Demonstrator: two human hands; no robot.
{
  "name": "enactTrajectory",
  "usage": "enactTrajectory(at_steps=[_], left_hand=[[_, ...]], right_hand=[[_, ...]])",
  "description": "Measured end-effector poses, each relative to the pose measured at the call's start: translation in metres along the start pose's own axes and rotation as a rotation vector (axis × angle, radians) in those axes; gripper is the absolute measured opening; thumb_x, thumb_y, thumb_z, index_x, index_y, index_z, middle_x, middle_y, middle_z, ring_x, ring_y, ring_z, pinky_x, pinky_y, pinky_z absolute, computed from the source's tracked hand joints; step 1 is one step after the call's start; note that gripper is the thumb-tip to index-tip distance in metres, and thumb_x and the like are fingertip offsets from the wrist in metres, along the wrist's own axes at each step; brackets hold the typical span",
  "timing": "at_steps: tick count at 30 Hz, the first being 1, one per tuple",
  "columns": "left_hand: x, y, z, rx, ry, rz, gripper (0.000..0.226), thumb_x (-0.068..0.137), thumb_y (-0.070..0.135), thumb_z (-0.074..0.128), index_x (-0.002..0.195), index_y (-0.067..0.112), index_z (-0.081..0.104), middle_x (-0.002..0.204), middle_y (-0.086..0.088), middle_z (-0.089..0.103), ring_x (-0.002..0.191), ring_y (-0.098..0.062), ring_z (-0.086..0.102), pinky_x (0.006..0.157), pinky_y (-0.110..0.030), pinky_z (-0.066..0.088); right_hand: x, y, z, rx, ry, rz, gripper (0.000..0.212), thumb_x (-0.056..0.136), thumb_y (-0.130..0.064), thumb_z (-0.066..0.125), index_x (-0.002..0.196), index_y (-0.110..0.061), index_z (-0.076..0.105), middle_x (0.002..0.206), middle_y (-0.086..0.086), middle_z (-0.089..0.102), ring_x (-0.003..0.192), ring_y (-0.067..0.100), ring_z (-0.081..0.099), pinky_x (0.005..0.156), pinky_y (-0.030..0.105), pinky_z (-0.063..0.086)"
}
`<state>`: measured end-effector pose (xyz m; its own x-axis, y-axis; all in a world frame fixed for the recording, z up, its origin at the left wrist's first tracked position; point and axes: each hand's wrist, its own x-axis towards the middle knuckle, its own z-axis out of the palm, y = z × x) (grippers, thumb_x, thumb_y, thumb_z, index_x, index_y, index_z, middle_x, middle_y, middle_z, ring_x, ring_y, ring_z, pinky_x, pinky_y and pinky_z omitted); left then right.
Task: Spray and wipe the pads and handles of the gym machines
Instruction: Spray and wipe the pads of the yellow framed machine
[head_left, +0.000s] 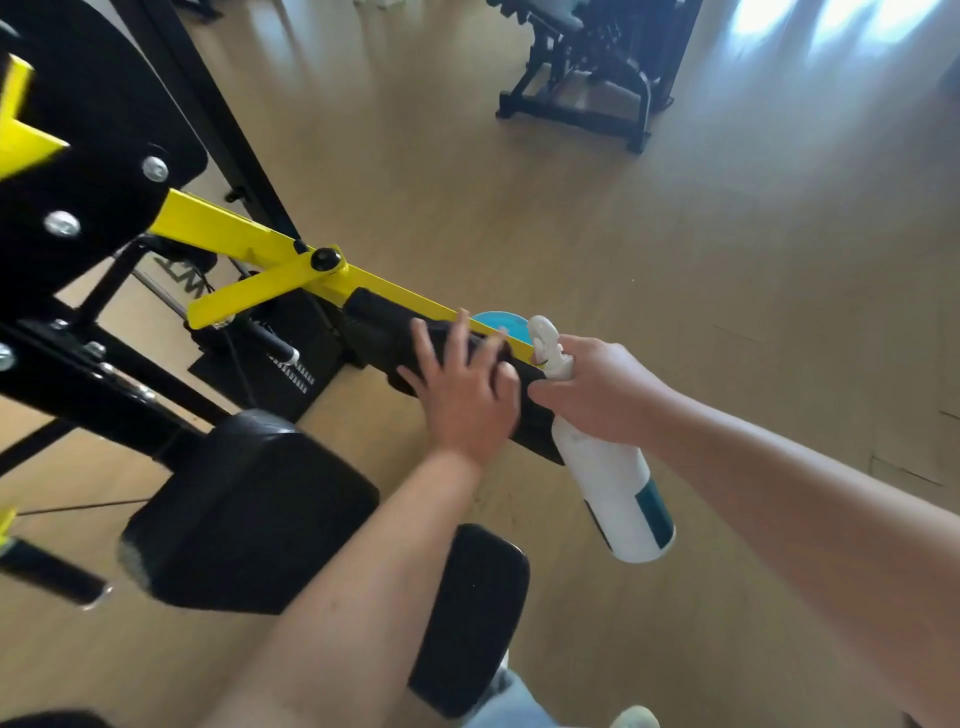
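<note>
Two bare hands work at one gym machine. The left hand (467, 395) lies flat on a long black pad (379, 332) at the end of a yellow bar (234, 228). Its fingers are spread and straight, pressing on the pad's top and curled round nothing. Whether a dark cloth lies under the palm cannot be told. The right hand (597, 389), just beside the left, has its fingers clenched round the neck of the one white spray bottle (618, 499). The bottle hangs tilted, its head up near the pad's far edge and its base, with a teal label, lower and nearer the camera. A blue round piece (496, 323) shows between the pad and the bottle's head; what it is cannot be told.

Three black pads are in view. Besides the one under the left hand there is a larger pad (249, 509) at lower left and a third pad (470, 618) beneath the left forearm. One black knob (325, 258) sits where the yellow bar forks. Two silver bolts (155, 169) sit in a black plate (93, 119) at upper left. A second machine (587, 67), all black, stands well apart on the wooden floor (675, 260).
</note>
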<state>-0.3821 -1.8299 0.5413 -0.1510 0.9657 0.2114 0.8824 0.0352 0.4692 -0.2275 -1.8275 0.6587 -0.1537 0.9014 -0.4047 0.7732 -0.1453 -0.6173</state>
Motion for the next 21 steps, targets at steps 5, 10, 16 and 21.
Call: enactTrajectory(at_steps=[5,10,16,21], left_hand=[[-0.006,-0.007,0.01,0.117,0.02,0.305,0.044,0.092,0.049,0.047,0.13,0.032,0.063,0.155,0.002,0.047,0.154,-0.031,0.02,0.115,-0.076,-0.003],[0.05,-0.047,-0.017,0.133,0.083,0.364,0.043,0.09,0.048,0.049,0.121,0.031,0.074,0.133,0.007,0.068,0.137,-0.019,0.051,0.123,-0.048,0.014],[0.092,-0.094,-0.036,0.061,0.177,0.052,0.05,0.091,0.038,0.038,0.122,0.026,0.075,0.145,-0.002,0.06,0.142,-0.025,0.044,0.123,-0.05,0.02],[0.081,-0.079,-0.024,-0.432,0.31,-0.438,0.065,0.098,0.033,0.045,0.16,0.018,0.031,0.169,-0.016,0.014,0.154,-0.036,0.017,0.123,-0.048,0.02]], right_hand=[[0.007,-0.003,-0.003,0.022,0.002,0.0,0.02,0.089,-0.034,0.065,0.103,-0.02,0.066,0.091,0.005,0.07,0.067,0.02,0.06,0.058,0.028,0.05],[0.015,-0.011,0.001,-0.035,-0.009,-0.001,0.023,0.088,-0.033,0.066,0.107,-0.02,0.065,0.086,0.003,0.064,0.069,0.022,0.057,0.062,0.03,0.047],[0.017,-0.017,0.004,-0.051,-0.001,-0.004,0.023,0.09,-0.036,0.066,0.108,-0.022,0.063,0.089,0.003,0.064,0.073,0.022,0.061,0.065,0.031,0.052],[0.008,-0.012,0.006,-0.037,0.003,0.01,0.024,0.09,-0.037,0.065,0.111,-0.024,0.062,0.093,0.003,0.065,0.077,0.023,0.065,0.068,0.033,0.056]])
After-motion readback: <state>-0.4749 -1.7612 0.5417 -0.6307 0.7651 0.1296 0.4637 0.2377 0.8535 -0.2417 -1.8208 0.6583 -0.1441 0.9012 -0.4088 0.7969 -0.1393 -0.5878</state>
